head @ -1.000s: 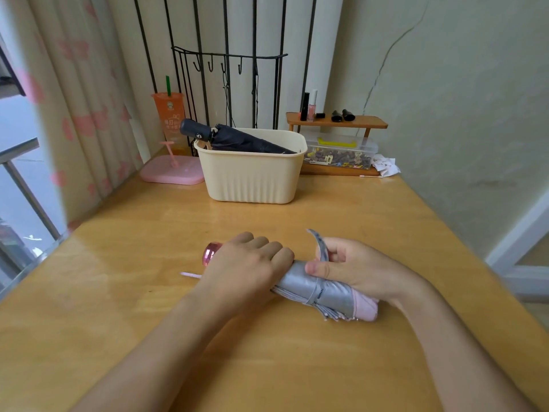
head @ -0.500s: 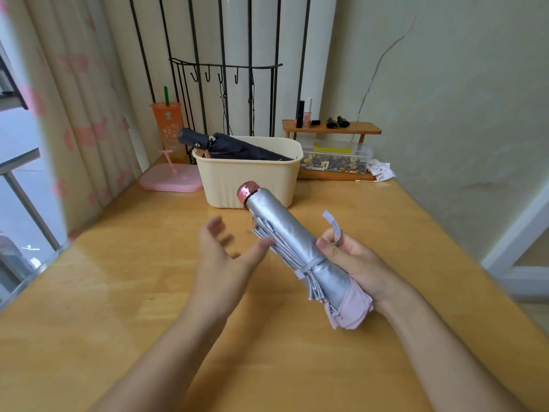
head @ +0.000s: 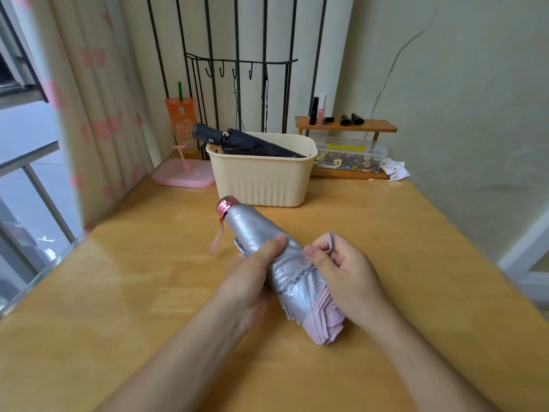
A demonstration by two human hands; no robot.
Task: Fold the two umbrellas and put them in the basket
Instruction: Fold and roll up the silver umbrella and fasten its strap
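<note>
Umbrella (head: 258, 230) of crinkled silver fabric, rolled cylindrical, gripped by left hand (head: 248, 282); right hand (head: 346, 272) pinches its strap (head: 295, 283).

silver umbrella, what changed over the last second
The silver umbrella swung from lying crosswise to pointing its cap at the basket. The left hand let go, then gripped it again; the right hand kept hold. The black umbrella and basket stayed put.

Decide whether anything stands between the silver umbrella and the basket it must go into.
Nothing visible lies on the table between the silver umbrella and the basket. The black umbrella already lies slantwise inside, taking part of the opening.
</note>
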